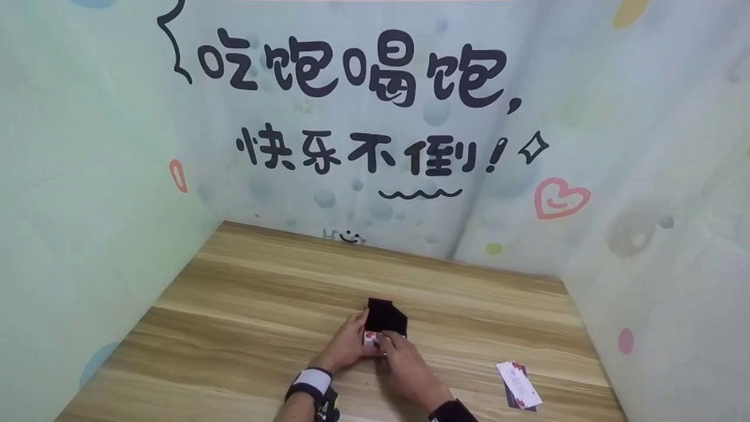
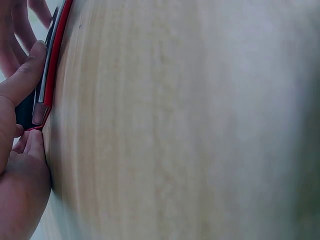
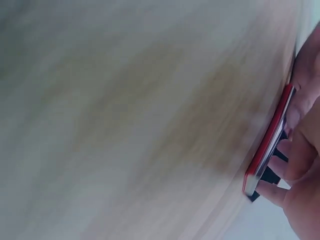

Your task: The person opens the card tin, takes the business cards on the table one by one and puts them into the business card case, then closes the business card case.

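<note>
Near the front middle of the table is a small card holder [image 1: 387,316], lying open with its black inner flap pointing away from me. Its outer cover shows red along the edge in both wrist views. A white card [image 1: 370,338] with red print lies in its near part, partly hidden under fingers. My left hand [image 1: 344,346] grips the holder by its left side. From the right, my right hand [image 1: 408,366] reaches over, with bent fingers at the card and the near edge. The wrist views show the holder edge-on, low over the wood, with fingers against its inner face.
To the right on the wood-grain table [image 1: 263,281] lies a white card with red corners [image 1: 518,384], partly over a dark card [image 1: 511,401]. Printed light walls stand at the left, back and right of the table. A white band [image 1: 313,380] circles the left wrist.
</note>
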`<move>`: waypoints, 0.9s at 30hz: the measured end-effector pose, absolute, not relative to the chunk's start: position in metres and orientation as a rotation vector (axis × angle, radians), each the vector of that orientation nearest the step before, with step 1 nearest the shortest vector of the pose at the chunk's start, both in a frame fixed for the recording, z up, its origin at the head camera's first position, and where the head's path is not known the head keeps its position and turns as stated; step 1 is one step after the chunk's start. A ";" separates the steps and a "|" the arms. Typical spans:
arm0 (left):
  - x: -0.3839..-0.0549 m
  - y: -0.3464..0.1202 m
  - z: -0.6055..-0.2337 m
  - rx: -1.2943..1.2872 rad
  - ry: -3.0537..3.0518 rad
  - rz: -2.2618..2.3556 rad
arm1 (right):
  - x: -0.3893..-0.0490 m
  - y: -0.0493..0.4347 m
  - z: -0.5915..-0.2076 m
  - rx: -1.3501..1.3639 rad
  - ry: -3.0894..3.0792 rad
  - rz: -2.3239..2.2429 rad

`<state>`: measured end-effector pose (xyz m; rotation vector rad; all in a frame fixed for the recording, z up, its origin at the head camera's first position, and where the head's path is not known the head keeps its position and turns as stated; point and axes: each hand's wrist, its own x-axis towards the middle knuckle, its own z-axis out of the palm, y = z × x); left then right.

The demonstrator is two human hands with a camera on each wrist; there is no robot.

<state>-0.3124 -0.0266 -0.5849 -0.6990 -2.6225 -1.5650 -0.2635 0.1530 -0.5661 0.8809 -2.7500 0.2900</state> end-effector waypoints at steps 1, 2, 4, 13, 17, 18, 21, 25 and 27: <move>-0.312 -0.027 -0.585 -0.699 -2.629 -1.554 | -0.263 0.157 -0.565 0.872 -2.739 0.311; -0.312 -0.027 -0.585 -0.689 -2.636 -1.560 | -0.262 0.161 -0.564 0.863 -2.729 0.328; -0.312 -0.028 -0.585 -0.677 -2.641 -1.560 | -0.260 0.169 -0.561 0.854 -2.693 0.349; -0.310 -0.028 -0.585 -0.627 -2.691 -1.621 | -0.239 0.224 -0.548 0.671 -2.539 0.355; -0.311 -0.029 -0.584 -0.610 -2.691 -1.661 | -0.232 0.253 -0.544 0.559 -2.580 0.328; -0.311 -0.029 -0.584 -0.612 -2.688 -1.669 | -0.230 0.260 -0.543 0.536 -2.594 0.320; -0.312 -0.029 -0.585 -0.626 -2.677 -1.673 | -0.225 0.277 -0.541 0.486 -2.632 0.302; -0.313 -0.029 -0.588 -0.638 -2.674 -1.642 | -0.218 0.292 -0.536 0.426 -2.686 0.287; -0.314 -0.028 -0.588 -0.640 -2.674 -1.637 | -0.215 0.298 -0.533 0.368 -2.747 0.291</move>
